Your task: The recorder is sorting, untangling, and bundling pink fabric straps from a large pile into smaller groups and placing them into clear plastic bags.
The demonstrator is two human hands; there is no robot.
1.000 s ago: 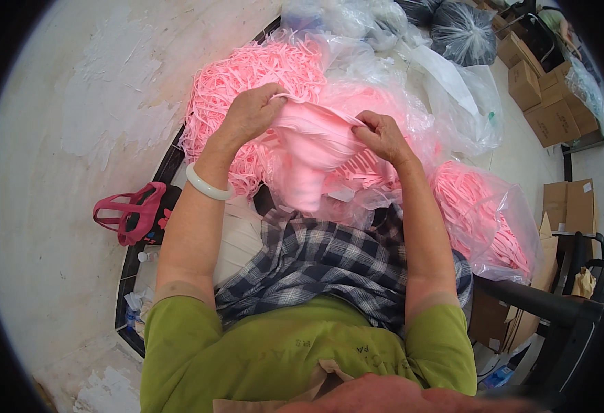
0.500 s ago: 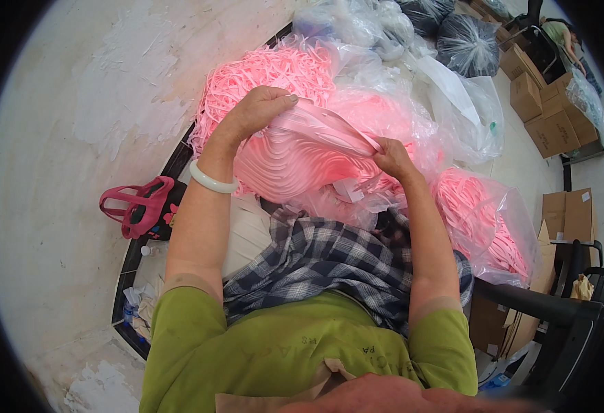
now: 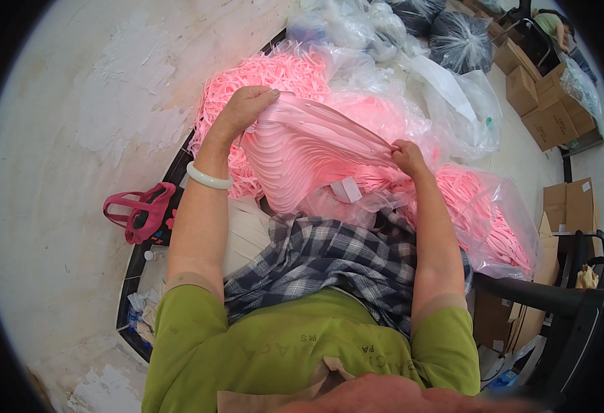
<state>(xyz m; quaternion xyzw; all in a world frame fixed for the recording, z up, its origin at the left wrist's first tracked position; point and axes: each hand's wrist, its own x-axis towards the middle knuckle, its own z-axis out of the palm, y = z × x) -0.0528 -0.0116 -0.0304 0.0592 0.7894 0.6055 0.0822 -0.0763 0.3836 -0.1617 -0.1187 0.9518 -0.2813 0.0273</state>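
Between my hands hangs a sheet of pink strips [image 3: 295, 151], its many parallel bands lying side by side in wavy folds. My left hand [image 3: 248, 107] pinches the sheet's upper left edge, thumb on top. At its right end my right hand [image 3: 410, 158] grips the gathered strips in closed fingers. Behind the left hand lies a heap of loose pink strips [image 3: 267, 76]. A small white paper piece [image 3: 345, 189] shows just below the sheet. Over my lap is a dark plaid cloth [image 3: 336, 255].
Right of my right arm, a clear bag [image 3: 501, 206] holds more pink strips. Clear plastic bags [image 3: 364, 27] and black bags [image 3: 460, 41] lie at the back. Cardboard boxes [image 3: 549, 124] and a black chair [image 3: 543, 296] stand right. A pink-handled bag [image 3: 144, 213] sits left by the wall. Another person [image 3: 553, 27] is far right.
My right hand has moved a little to the right, and the left slightly left. The pink sheet is stretched wider, and more of its banded face hangs down toward me.
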